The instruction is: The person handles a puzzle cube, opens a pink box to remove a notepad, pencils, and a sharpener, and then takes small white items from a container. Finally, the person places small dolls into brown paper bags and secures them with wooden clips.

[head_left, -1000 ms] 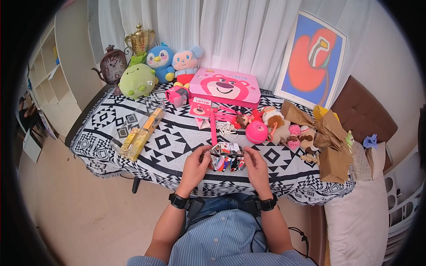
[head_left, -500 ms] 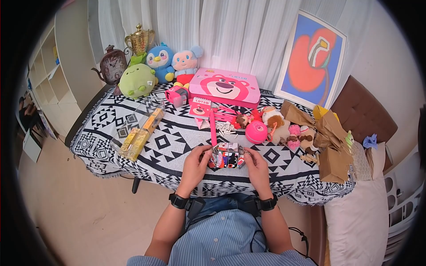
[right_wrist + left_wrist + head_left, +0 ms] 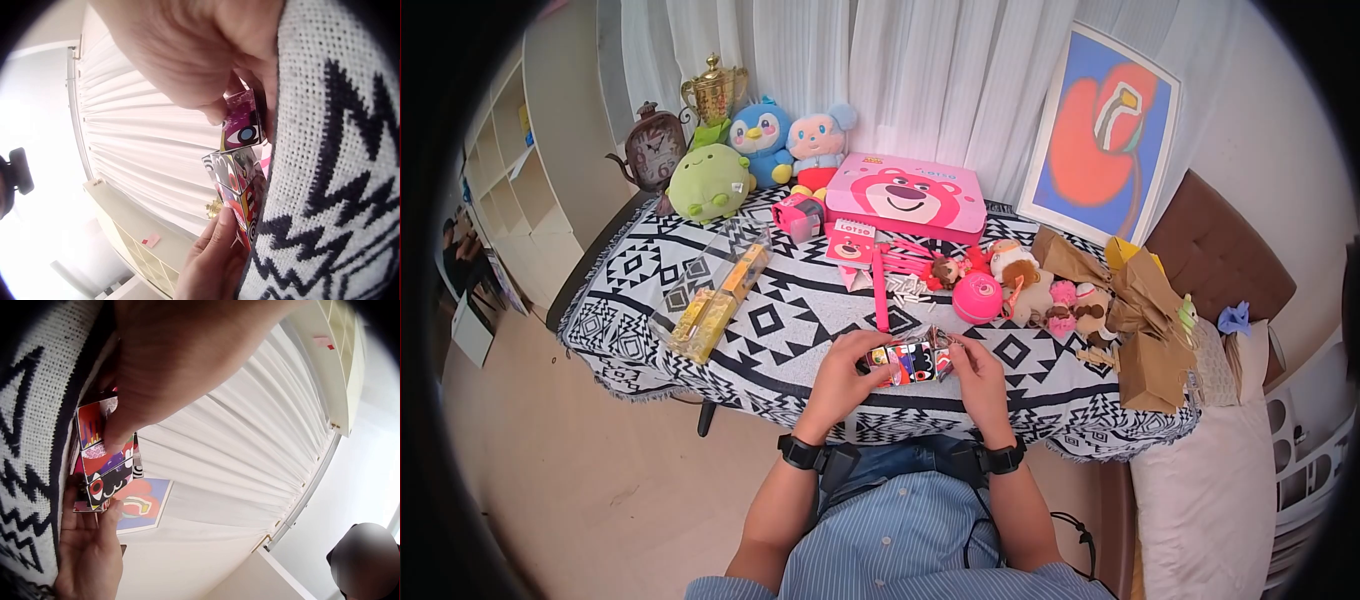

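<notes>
A folding picture cube [image 3: 915, 364], printed with bright cartoon eyes and shapes, is held low over the near edge of the cloth-covered table. My left hand [image 3: 841, 378] grips its left end, thumb lying across the printed face. At the other end, my right hand [image 3: 981, 382] pinches a block between thumb and fingers. The right wrist view shows that block [image 3: 240, 128], purple with a blue eye, turned at an angle to the rest of the cube. In the left wrist view the left thumb covers part of the red panel [image 3: 94, 428].
Behind the hands lie a pink stick [image 3: 880, 290], small white pieces [image 3: 910, 290] and a pink ball [image 3: 978, 298]. A pink bear box [image 3: 908, 195] stands at the back beside plush toys [image 3: 712, 183]. Yellow packaging [image 3: 720, 305] lies left; paper bags [image 3: 1150, 370] are right.
The cube has been folded from a spread, silvery-sided shape into a flatter block with the colourful face up. My left hand has shifted right, its thumb now over the face.
</notes>
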Available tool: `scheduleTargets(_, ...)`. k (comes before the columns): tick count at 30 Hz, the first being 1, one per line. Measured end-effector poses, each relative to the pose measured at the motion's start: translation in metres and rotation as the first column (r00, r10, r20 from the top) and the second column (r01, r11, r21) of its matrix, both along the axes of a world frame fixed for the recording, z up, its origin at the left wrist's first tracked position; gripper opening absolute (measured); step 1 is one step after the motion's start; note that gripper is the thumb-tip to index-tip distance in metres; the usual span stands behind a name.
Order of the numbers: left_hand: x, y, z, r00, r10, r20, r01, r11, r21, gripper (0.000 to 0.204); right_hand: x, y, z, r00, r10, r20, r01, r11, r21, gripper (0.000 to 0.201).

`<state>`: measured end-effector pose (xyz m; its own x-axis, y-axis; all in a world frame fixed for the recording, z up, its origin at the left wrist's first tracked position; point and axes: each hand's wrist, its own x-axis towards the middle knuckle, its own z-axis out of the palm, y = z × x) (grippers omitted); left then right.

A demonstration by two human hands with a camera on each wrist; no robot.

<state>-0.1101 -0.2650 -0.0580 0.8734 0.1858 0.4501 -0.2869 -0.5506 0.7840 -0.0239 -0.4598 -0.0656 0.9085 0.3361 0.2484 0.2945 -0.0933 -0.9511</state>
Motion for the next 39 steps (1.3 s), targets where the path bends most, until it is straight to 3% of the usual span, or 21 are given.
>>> scheduleTargets(7, 0.001, 0.0, -0.002, 0.996, -0.038, 0.082, 0.027, 0.991, 0.128, 0.053, -0.002, 0.0, 0.002, 0.993, 0.115, -0.009, -0.115, 0.993, 0.015, 0.033)
scheduleTargets(9, 0.002, -0.002, -0.003, 0.992, -0.064, 0.105, 0.046, 0.985, 0.165, 0.056, -0.002, 0.002, 0.002, 0.989, 0.089, 0.116, -0.092, 0.995, 0.024, 0.045)
scheduleTargets(13, 0.0, -0.007, -0.001, 0.995, -0.033, 0.089, 0.018, 0.986, 0.164, 0.057, 0.003, 0.004, -0.006, 0.983, 0.106, 0.149, -0.112, 0.993, 0.029, 0.056)
scheduleTargets(19, 0.0, -0.005, -0.001, 0.996, -0.049, 0.071, 0.038, 0.987, 0.155, 0.056, -0.002, 0.0, 0.002, 0.965, 0.121, 0.231, -0.089, 0.986, -0.142, 0.054)
scheduleTargets(21, 0.002, -0.002, -0.005, 0.993, -0.093, 0.075, 0.084, 0.989, 0.118, 0.053, -0.004, 0.0, 0.006, 0.899, 0.093, 0.427, 0.022, 0.967, -0.256, 0.047)
scheduleTargets(25, 0.002, -0.001, -0.005, 0.992, -0.11, 0.055, 0.106, 0.992, 0.071, 0.05, -0.002, -0.001, 0.004, 0.913, 0.115, 0.392, -0.012, 0.967, -0.255, 0.041)
scheduleTargets(27, 0.003, 0.0, -0.006, 0.99, -0.112, 0.083, 0.107, 0.993, 0.058, 0.048, 0.003, -0.002, -0.001, 0.95, 0.174, 0.258, -0.148, 0.982, -0.118, 0.035)
scheduleTargets(31, 0.003, 0.001, -0.006, 0.99, -0.112, 0.086, 0.108, 0.993, 0.045, 0.039, 0.004, -0.001, -0.002, 0.958, 0.143, 0.248, -0.14, 0.99, -0.032, 0.029)
scheduleTargets(33, 0.006, 0.004, -0.014, 0.984, -0.179, 0.004, 0.175, 0.954, -0.243, 0.04, 0.003, -0.002, -0.001, 0.965, 0.155, 0.211, -0.152, 0.988, -0.031, 0.028)
scheduleTargets(37, 0.004, -0.002, -0.01, 0.994, -0.07, -0.083, 0.056, 0.986, -0.157, 0.047, 0.002, -0.004, 0.002, 0.971, 0.187, 0.151, -0.2, 0.977, 0.072, 0.029)
scheduleTargets(39, 0.004, -0.003, -0.01, 0.995, -0.05, -0.091, 0.037, 0.989, -0.142, 0.056, 0.002, -0.005, 0.003, 0.942, 0.282, 0.183, -0.304, 0.947, 0.104, 0.03)
